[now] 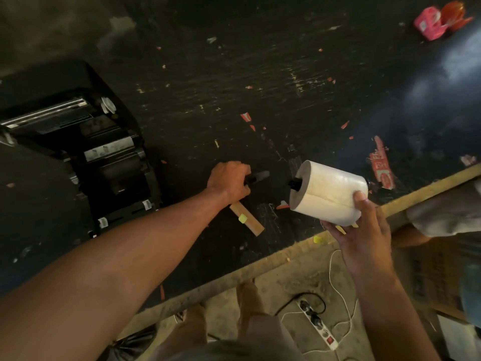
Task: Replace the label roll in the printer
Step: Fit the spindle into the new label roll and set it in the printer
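Observation:
A black label printer point(86, 155) stands open at the left of the dark table, its rollers and empty roll bay showing. My right hand point(361, 230) holds a full white label roll point(330, 192) from below, above the table's front edge; a black spindle point(295, 184) sticks out of its core. My left hand point(230, 182) is closed on a small black part point(256, 177) resting on the table, right of the printer. Under that hand lies an empty brown cardboard core point(248, 220) with a yellow sticker.
The table top point(234, 87) is scratched and littered with red and white paper scraps point(381, 165). Pink and orange packets point(440, 19) lie far right. Below the wooden table edge point(286, 259) are my feet, a power strip point(318, 327) and cables. Boxes stand at lower right.

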`<state>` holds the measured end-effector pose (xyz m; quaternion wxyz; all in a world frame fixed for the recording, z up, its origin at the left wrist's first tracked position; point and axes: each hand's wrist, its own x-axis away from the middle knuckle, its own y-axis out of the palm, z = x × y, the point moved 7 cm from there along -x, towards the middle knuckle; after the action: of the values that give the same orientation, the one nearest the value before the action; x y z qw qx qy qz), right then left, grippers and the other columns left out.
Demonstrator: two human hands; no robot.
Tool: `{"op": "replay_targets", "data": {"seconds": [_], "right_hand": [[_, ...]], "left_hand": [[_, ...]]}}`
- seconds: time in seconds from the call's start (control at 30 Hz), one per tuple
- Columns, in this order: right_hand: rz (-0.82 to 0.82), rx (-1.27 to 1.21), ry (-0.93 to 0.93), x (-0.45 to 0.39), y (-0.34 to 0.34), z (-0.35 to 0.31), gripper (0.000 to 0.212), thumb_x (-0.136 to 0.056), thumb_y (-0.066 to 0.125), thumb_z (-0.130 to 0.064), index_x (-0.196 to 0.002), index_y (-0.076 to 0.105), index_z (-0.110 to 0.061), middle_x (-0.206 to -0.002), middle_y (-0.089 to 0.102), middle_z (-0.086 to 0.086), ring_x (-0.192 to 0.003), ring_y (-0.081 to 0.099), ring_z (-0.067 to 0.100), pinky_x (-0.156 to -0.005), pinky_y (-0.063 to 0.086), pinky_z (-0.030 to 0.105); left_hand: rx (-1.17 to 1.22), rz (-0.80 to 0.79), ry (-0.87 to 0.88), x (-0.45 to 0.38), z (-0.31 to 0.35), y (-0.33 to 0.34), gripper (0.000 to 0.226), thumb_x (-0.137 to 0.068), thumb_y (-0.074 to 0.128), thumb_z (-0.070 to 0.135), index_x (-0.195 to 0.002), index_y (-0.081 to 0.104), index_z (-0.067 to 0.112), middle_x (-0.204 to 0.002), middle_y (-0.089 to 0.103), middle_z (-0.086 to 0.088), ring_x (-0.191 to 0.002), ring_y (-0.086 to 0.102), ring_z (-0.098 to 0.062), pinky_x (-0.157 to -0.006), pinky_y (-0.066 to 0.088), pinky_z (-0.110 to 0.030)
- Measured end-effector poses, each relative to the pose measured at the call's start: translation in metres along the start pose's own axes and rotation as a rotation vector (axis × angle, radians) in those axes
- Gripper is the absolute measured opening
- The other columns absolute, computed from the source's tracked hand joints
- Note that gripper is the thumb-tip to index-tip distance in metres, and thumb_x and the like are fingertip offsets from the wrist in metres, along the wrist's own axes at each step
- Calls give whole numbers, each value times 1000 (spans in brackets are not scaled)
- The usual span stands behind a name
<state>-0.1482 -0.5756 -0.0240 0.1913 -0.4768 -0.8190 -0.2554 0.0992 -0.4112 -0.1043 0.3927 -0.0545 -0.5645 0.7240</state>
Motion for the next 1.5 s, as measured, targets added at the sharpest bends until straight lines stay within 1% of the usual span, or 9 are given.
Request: {"op": "replay_targets", "data": {"seconds": [0.27, 0.43, 0.6, 0.83, 0.97, 1.03, 1.13, 1.33, 1.5], "right_hand": [[-7, 6, 7, 2, 9, 9, 12, -88, 78, -38, -94, 71, -31, -131, 63, -1, -125, 63, 28, -81, 65, 45], [-24, -21, 37, 8, 28, 10, 23, -90, 77, -37, -105, 65, -24, -132, 62, 3, -122, 65, 30, -79, 65, 46], [-107, -69, 114, 22, 63, 12, 32, -88, 78, -40, -113, 64, -25, -137, 59, 8, -123, 64, 34, -82, 65, 50], [-239, -27, 174, 48, 110, 23, 30, -90, 76, -37, -113, 62, -23, -135, 61, 9, -122, 65, 33, -81, 64, 44], [-315, -15, 219, 65, 131, 34, 41, -80, 82, -38, -112, 63, -20, -134, 60, 11, -121, 66, 35, -78, 64, 45], [-337, -6, 235, 70, 140, 39, 43, -78, 83, -38, -112, 64, -21, -133, 62, 11, -119, 67, 34, -77, 64, 46], [-365, 18, 242, 77, 151, 46, 45, -73, 86, -41, -109, 66, -23, -133, 64, 10, -118, 68, 34, -82, 64, 49], [-440, 136, 171, 89, 176, 55, 64, -61, 91, -50, -111, 63, -20, -132, 63, 4, -119, 66, 29, -83, 64, 48], [-493, 189, 127, 102, 198, 66, 65, -66, 88, -47, -117, 61, -19, -128, 65, 1, -118, 68, 25, -85, 64, 48]], "left_hand": [[420, -32, -196, -1, -29, -22, 26, -99, 69, 15, -124, 70, 24, -119, 76, 0, -104, 71, -11, -92, 59, -35], [1307, -175, -234, 32, -24, -59, 31, -101, 64, 7, -123, 71, 28, -122, 75, -3, -95, 80, -12, -83, 57, -29], [1657, -194, -148, 87, -22, -69, 34, -99, 63, 7, -117, 82, 29, -100, 81, 4, -94, 77, -13, -85, 61, -32], [1607, -52, -120, 144, -37, -63, 38, -100, 63, 13, -132, 74, 30, -120, 78, 5, -102, 75, -13, -90, 60, -31], [1534, 78, -101, 164, -48, -74, 39, -105, 59, 12, -137, 71, 30, -136, 71, -3, -127, 67, -24, -104, 55, -41], [1447, 165, -93, 175, -55, -83, 39, -105, 59, 14, -135, 71, 36, -138, 71, 3, -132, 64, -19, -106, 52, -41], [1250, 270, -89, 192, -63, -97, 39, -105, 61, 15, -138, 67, 35, -132, 72, 17, -129, 63, -1, -100, 52, -26], [1025, 504, -123, 221, -87, -111, 43, -101, 62, -1, -136, 67, 24, -121, 73, 6, -111, 69, 2, -94, 57, -18], [1044, 511, -156, 240, -109, -109, 39, -107, 51, 1, -140, 66, 14, -124, 64, -10, -111, 71, -15, -95, 59, -24]]}}
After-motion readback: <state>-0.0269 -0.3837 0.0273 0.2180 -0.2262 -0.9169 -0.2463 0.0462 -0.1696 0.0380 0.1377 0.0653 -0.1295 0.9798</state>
